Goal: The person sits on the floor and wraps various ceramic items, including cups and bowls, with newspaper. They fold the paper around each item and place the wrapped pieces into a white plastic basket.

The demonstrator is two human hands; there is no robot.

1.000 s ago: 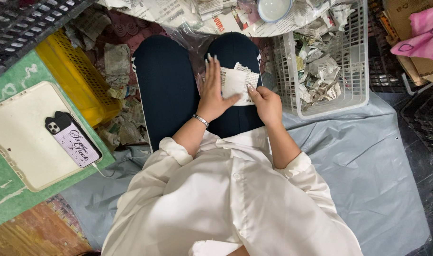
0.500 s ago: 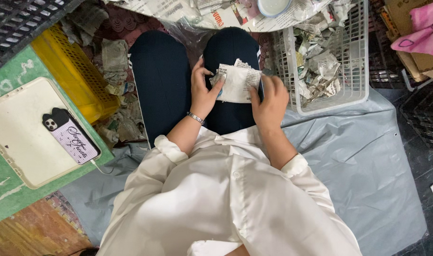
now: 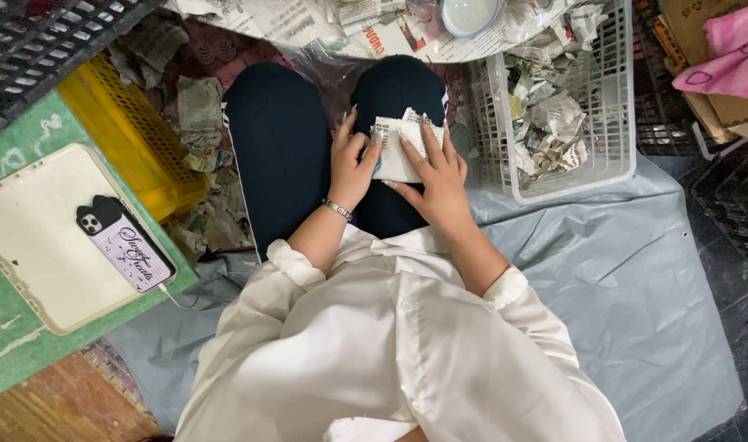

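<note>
Where hands (image 3: 398,168) press, basket (image 3: 619,123) beside

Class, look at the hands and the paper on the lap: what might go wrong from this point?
1. The newspaper piece is pinched by the left hand and pressed by the right hand; thin and ragged-edged, it may tear.
2. It rests on a rounded knee and may slide off.
3. The phone sits near the tray's edge, cable attached; a snag might pull it off.
</note>
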